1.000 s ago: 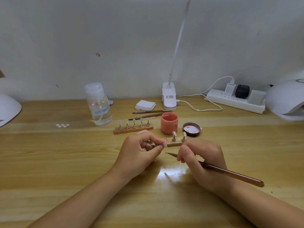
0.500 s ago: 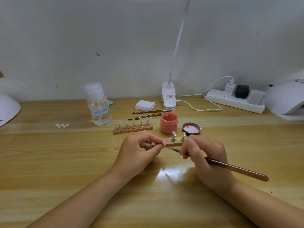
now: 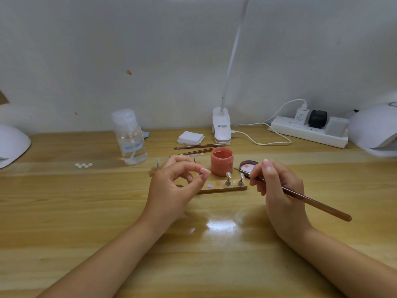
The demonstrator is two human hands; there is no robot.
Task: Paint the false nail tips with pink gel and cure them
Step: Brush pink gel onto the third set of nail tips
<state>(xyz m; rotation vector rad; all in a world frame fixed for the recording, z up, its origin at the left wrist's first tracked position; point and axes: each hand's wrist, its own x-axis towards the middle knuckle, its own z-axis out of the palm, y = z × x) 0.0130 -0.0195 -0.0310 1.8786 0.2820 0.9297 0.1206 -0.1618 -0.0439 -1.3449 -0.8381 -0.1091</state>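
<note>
An open jar of pink gel [image 3: 222, 161] stands mid-table, its lid [image 3: 247, 166] lying beside it on the right. In front lies a wooden strip [image 3: 221, 189] with two metal stands carrying clear nail tips [image 3: 228, 179] and a bare blue spot [image 3: 209, 186]. My right hand [image 3: 279, 190] grips a brown brush [image 3: 300, 197]; its tip points at the lid. My left hand [image 3: 178, 186] hovers over the strip's left end, index finger and thumb curled into a ring; whether they pinch anything is hidden. A second strip with stands [image 3: 154, 171] lies behind, partly covered.
White curing lamps sit at the far right [image 3: 373, 130] and far left [image 3: 10, 143]. A clear pump bottle [image 3: 130, 136], white pads [image 3: 190, 137], spare brushes [image 3: 199, 146], a clip lamp [image 3: 221, 127], a power strip [image 3: 309, 132] and small white dots [image 3: 83, 165] line the back.
My right hand lifted the brush from in front of the strip up toward the lid. My left hand rose off the strip's left end, uncovering the blue spot.
</note>
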